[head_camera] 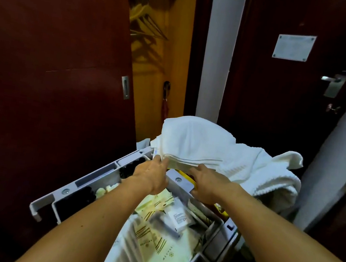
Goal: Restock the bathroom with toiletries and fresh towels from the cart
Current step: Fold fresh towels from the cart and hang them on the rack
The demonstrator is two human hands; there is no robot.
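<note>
A folded white towel (193,140) lies on top of the grey housekeeping cart (94,177), over more loose white towels (272,173) at the cart's far right. My left hand (151,176) pinches the folded towel's near left corner. My right hand (206,184) reaches under its near edge, fingers hidden beneath the cloth. Below my forearms the cart's tray holds pale yellow toiletry packets (156,244) and a small white sachet (179,218).
A dark red sliding door (49,69) stands at the left beside an open closet with hangers (145,22) and an umbrella (166,103). A white wall post (219,48) and a dark door with a lever handle (332,80) stand behind the cart.
</note>
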